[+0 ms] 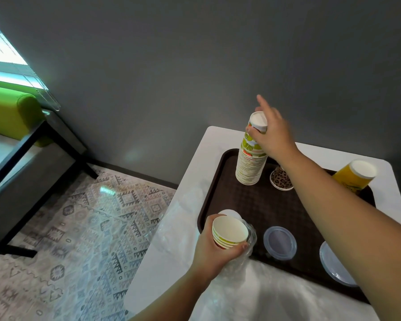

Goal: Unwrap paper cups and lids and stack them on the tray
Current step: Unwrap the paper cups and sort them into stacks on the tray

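Up on the head view, a dark brown tray (259,205) sits on a white table (195,172) against a grey wall. At the tray's far left corner stands a tall stack of upside-down paper cups (251,158) with green and orange print, and the right hand (272,133) curls its thumb and fingers round the top cups of that stack while the index finger sticks up and away. Near the tray's front left edge, the left hand (214,246) grips a short nest of the same printed cups (229,232), mouths facing the camera, with crumpled clear plastic wrap (248,246) bunched against them and under the fingers. More clear wrap (176,218) lies spread on the table left of the tray. Just beside the tall stack, partly behind the right forearm, a leopard-print cup (281,180) stands upside down. A yellow cup stack (352,177) leans at the tray's far right. Two stacks of clear lids rest along the front of the tray: one (279,243) in the middle, another (333,266) at the right, partly covered by the arm.
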Tool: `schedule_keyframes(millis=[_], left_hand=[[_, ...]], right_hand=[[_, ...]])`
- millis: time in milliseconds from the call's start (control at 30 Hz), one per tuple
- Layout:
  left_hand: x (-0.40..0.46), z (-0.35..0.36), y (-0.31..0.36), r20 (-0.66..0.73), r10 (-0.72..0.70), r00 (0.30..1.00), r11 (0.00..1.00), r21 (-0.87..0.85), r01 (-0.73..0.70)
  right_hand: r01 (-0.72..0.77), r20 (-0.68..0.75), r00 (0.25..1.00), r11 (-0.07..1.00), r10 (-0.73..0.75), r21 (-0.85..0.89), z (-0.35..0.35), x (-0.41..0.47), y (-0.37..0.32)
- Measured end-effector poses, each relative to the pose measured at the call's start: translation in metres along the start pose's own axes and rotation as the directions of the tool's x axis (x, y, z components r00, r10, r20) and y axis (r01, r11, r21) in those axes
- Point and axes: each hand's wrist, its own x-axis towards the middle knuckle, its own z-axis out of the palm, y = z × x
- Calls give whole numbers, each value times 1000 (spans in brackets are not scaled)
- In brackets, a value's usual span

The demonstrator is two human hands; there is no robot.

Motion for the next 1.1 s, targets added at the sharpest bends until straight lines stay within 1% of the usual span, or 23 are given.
schedule_keyframes(millis=[67,100,133,167,200,233,267,300,333,400,467,567,667,767,967,1033,1100], left_hand=[[-1,0,0,7,-1,1000,1000,15,1],[-1,0,0,7,-1,1000,1000,19,1],[-2,0,0,3,-1,1000,1000,18,1],[-1,0,0,-5,-2,1000,1000,14,2],[-1,1,1,-13,-3,1000,1000,8,3],[0,1,1,-16,-7,1000,1000,2,7],[1,2,2,-14,-14,1000,1000,-3,14],[1,3,2,-8,-24,1000,1000,-7,24],[1,3,2,0,-34,999,999,-8,34],[1,3,1,8,-41,999,999,-9,41],[1,3,1,17,-31,999,1000,0,31],[0,2,0,30,-17,999,1000,-2,17],[-2,2,0,51,16,999,1000,11,-17],[-1,2,0,66,25,998,999,23,-27],[1,3,-3,36,-15,999,999,39,14],[1,3,-2,42,-15,999,999,50,13],[1,1,-1,56,-20,998,999,29,18]], right_hand=[[59,-22,998,972,-66,-227,-6,-14,-7],[125,-32,990,956,-138,-265,-7,-24,-12],[211,-14,975,949,-220,-233,-8,-36,-17],[299,48,954,944,-295,-142,-7,-48,-20],[352,159,925,936,-345,-16,-5,-61,-22],[355,312,878,931,-364,88,0,-74,-20],[348,457,810,928,-368,130,4,-87,-18],[351,573,740,929,-352,118,9,-98,-13],[355,659,681,931,-319,84,14,-107,-8],[357,764,598,934,-244,19,21,-121,-1],[357,818,544,934,-185,-27,22,-127,2],[356,836,527,933,-152,-55,22,-128,2],[357,828,543,931,-140,-77,21,-127,2],[394,820,556,912,-139,-113,23,-127,1],[405,872,478,907,-101,-117,23,-118,4],[415,868,483,903,-117,-109,20,-115,3],[390,844,515,918,-149,-76,14,-110,1]])
